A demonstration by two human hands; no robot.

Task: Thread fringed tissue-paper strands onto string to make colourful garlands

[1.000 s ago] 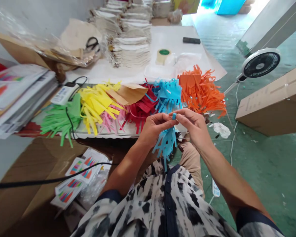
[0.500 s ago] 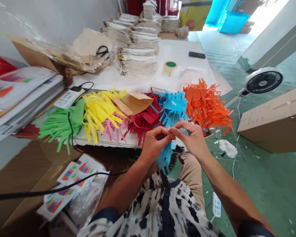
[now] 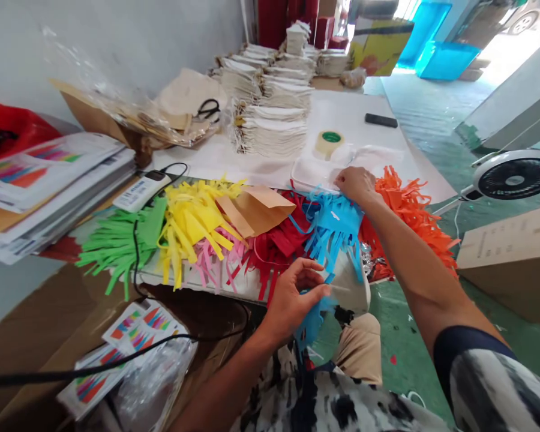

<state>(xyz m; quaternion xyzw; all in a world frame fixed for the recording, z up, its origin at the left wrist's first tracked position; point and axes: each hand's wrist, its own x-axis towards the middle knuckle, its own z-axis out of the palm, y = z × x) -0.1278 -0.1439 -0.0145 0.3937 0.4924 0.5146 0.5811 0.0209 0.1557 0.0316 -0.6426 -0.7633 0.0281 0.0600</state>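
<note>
My left hand (image 3: pixel 297 297) is low in front of the table's edge, its fingers curled round a blue fringed paper strip (image 3: pixel 312 327) that hangs beneath it. Reaching forward, my right hand (image 3: pixel 355 182) has its fingers bent down at a white tray (image 3: pixel 315 174); what its fingertips pinch is hidden. Just below that hand lies a pile of blue fringed paper (image 3: pixel 335 219). Orange fringed paper (image 3: pixel 405 210) is to its right, with dark red fringed paper (image 3: pixel 292 231) to the left.
Yellow (image 3: pixel 193 216) and green fringed paper (image 3: pixel 121 234) lie further left, near a brown paper bag (image 3: pixel 261 210). Behind are a tape roll (image 3: pixel 329 143), stacked white bundles (image 3: pixel 274 132), scissors (image 3: pixel 208 109) and a black phone-like object (image 3: pixel 381 120). A fan (image 3: pixel 515 180) stands right.
My right hand has left my left hand and moved forward to the white tray. My left hand stays low with the blue strip, having moved slightly down. The view has shifted.
</note>
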